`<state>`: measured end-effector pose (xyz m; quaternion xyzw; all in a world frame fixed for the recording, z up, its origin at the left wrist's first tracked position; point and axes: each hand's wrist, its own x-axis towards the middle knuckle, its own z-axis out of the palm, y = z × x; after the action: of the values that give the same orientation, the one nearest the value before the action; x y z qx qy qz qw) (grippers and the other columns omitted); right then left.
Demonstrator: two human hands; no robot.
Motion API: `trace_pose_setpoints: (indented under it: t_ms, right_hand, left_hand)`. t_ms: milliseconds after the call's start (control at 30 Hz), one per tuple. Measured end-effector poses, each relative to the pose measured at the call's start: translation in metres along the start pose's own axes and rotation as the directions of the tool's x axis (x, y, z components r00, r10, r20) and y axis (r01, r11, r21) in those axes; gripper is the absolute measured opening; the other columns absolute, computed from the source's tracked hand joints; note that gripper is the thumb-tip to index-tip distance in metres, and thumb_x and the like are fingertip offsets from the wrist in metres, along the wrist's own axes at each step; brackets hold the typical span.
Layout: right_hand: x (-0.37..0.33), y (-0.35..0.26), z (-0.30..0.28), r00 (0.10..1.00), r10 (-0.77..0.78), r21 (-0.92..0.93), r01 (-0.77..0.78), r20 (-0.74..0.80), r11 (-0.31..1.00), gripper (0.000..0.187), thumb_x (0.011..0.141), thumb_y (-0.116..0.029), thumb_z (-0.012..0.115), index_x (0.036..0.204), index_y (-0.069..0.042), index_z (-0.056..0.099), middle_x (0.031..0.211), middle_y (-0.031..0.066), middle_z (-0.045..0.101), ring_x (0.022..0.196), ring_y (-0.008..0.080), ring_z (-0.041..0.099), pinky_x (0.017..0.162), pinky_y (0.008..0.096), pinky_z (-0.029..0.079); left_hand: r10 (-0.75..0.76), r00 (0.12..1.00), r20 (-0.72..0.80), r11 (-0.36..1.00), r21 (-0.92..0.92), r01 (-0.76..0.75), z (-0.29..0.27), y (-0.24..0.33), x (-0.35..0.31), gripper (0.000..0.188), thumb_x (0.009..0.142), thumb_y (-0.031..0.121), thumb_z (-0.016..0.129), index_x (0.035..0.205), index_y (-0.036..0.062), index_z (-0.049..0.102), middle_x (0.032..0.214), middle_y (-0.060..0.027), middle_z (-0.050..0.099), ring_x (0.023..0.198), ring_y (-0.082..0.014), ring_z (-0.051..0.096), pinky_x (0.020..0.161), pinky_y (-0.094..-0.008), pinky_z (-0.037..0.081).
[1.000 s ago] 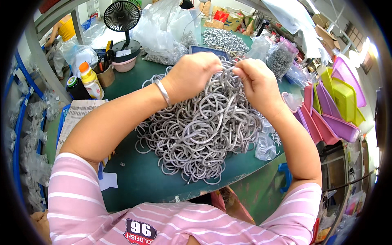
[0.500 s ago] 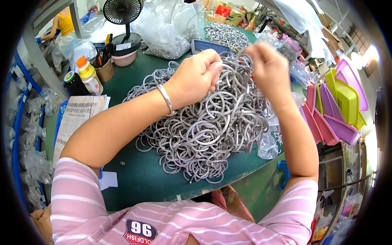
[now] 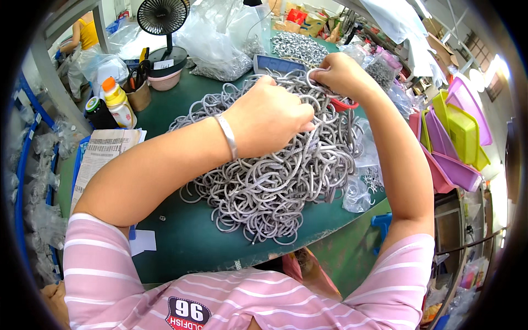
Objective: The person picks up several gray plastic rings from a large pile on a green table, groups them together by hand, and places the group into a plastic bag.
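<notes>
A heap of grey braided cord loops (image 3: 264,187) covers the middle of the green table (image 3: 181,250). Above its upper part is my left hand (image 3: 272,118), fingers curled under and closed. Whatever they grip, if anything, is hidden beneath the hand. At the heap's far right edge, my right hand (image 3: 340,76) pinches a grey cord loop (image 3: 312,73) between thumb and fingers. A red bowl (image 3: 345,105), partly covered by cords, sits just below that hand.
A blue tray (image 3: 278,64) and a pile of small metal parts (image 3: 300,47) lie beyond the heap. A black fan (image 3: 165,33), bottles (image 3: 118,104) and a newspaper (image 3: 104,157) stand or lie at left. Coloured plastic bins (image 3: 454,132) are stacked at right.
My left hand has moved right and lower over the heap. The right hand, blurred before, has shifted slightly left and now shows a cord loop in its pinch. The red bowl shows more.
</notes>
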<state>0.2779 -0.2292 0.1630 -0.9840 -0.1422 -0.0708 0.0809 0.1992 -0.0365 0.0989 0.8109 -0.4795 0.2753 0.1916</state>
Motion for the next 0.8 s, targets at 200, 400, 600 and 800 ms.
trace_pose_setpoints:
  t_ms: [200, 400, 600, 800]
  right_hand:
    - [0.012, 0.001, 0.014, 0.994, -0.091, -0.139, 0.082, -0.063, 0.987, 0.033, 0.082, -0.032, 0.062, 0.089, -0.001, 0.069, 0.088, 0.0219, 0.065, 0.089, 0.0377, 0.062, 0.081, 0.0427, 0.048]
    - [-0.006, 0.007, 0.024, 0.976, 0.079, 0.113, -0.057, -0.203, 0.992, 0.032, 0.082, -0.031, 0.062, 0.086, 0.001, 0.068, 0.087, 0.0248, 0.063, 0.088, 0.0385, 0.061, 0.079, 0.0439, 0.046]
    - [-0.005, -0.008, -0.008, 0.809, -0.259, -0.006, 0.302, -0.527, 0.953, 0.02, 0.089, -0.019, 0.056, 0.092, -0.003, 0.068, 0.073, 0.0142, 0.061, 0.07, 0.0256, 0.059, 0.066, 0.0362, 0.046]
    - [-0.06, -0.05, -0.032, 0.971, -0.2, -0.069, 0.21, 0.135, 0.975, 0.023, 0.083, -0.018, 0.065, 0.078, 0.004, 0.067, 0.059, 0.0138, 0.059, 0.054, 0.0148, 0.053, 0.056, 0.0326, 0.044]
  left_hand:
    - [-0.689, 0.695, 0.206, 0.007, -0.957, 0.29, -0.016, -0.025, -0.036, 0.029, 0.098, 0.026, 0.043, 0.074, 0.0093, 0.046, 0.055, 0.0046, 0.037, 0.049, -0.0101, 0.036, 0.064, -0.0284, 0.042]
    - [-0.863, 0.367, 0.346, -0.243, -0.923, 0.299, 0.005, -0.043, -0.083, 0.025, 0.091, 0.025, 0.058, 0.075, 0.0096, 0.047, 0.054, 0.0064, 0.035, 0.047, -0.0052, 0.032, 0.049, -0.022, 0.034]
    - [-0.783, 0.622, -0.01, 0.329, -0.855, 0.401, -0.005, -0.03, -0.046, 0.021, 0.085, 0.019, 0.066, 0.073, 0.005, 0.058, 0.066, 0.0008, 0.057, 0.061, -0.0061, 0.05, 0.06, -0.0207, 0.04]
    - [-0.562, 0.827, 0.01, 0.738, -0.446, 0.507, 0.005, -0.032, -0.008, 0.024, 0.082, 0.02, 0.066, 0.092, -0.0027, 0.067, 0.073, -0.0083, 0.066, 0.065, -0.0109, 0.058, 0.061, -0.0282, 0.047]
